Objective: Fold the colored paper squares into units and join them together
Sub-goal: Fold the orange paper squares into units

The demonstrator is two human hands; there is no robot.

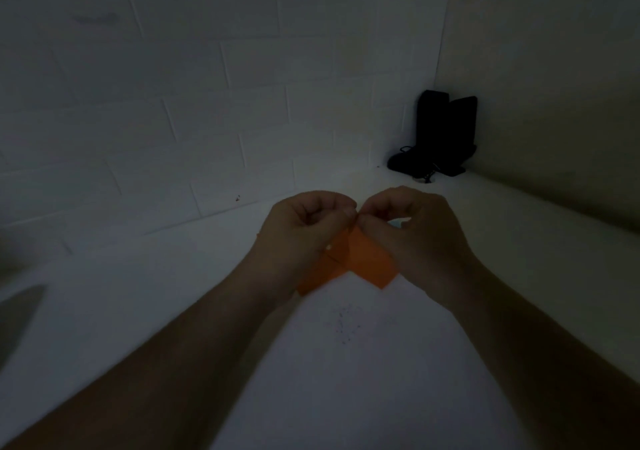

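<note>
Two bare forearms reach in from the near edge and meet over the white tabletop (pixel 346 363). The left hand (pixel 301 227) and the right hand (pixel 415 231) are both curled, their fingers (pixel 348 212) drawn together at one spot so that the tips of the two hands almost touch. Between and just below those fingers sits the folded orange paper (pixel 360 259) — both hands pinch it at its top edge, and its lower flaps spread out beneath the wrists, one corner poking out under the left wrist, another pointing down between the arms. Whether it rests on the tabletop or hangs just above it cannot be told in this dim light.

It looks like a crease or a tuck is being worked at the top point; whether this is one unit or two already slotted together is not clear. No other colored squares show.

The risks lie at the pinch. With both hands pulling at one small spot, the paper could tear at the fold, or a flap could slip out of its pocket if the grip loosens. The low light makes misaligned edges easy to miss — a crooked crease here would make later joining loose.

Well beyond the fingers, in the far corner against the white brick wall (pixel 173 103), stands a dark object with a cable (pixel 443 130).
</note>
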